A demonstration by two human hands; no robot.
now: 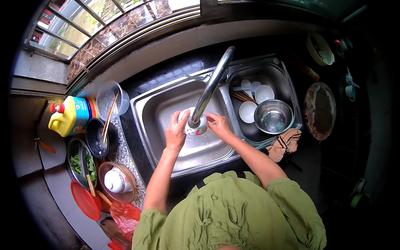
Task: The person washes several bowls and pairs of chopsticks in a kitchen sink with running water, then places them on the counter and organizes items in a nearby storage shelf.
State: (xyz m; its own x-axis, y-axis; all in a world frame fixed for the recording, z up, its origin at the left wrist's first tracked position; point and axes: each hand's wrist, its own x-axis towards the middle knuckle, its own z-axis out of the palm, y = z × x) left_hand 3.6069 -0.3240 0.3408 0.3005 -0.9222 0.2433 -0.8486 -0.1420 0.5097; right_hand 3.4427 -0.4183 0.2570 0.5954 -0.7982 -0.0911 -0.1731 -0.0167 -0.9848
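Observation:
A white bowl with a red floral pattern is held under the faucet's spout, over the left basin of a steel double sink. My left hand grips its left side, thumb along the near wall. At the right edge, the bent fingers of my right hand hold the bowl. The chrome faucet arches in front of it and hides its middle. Whether water is running is hard to see.
The right basin holds a steel bowl, white bowls, spoons and chopsticks. A cloth hangs over its near corner. Left stand a yellow detergent jug, a plastic tub, a dark pot and a basin of greens.

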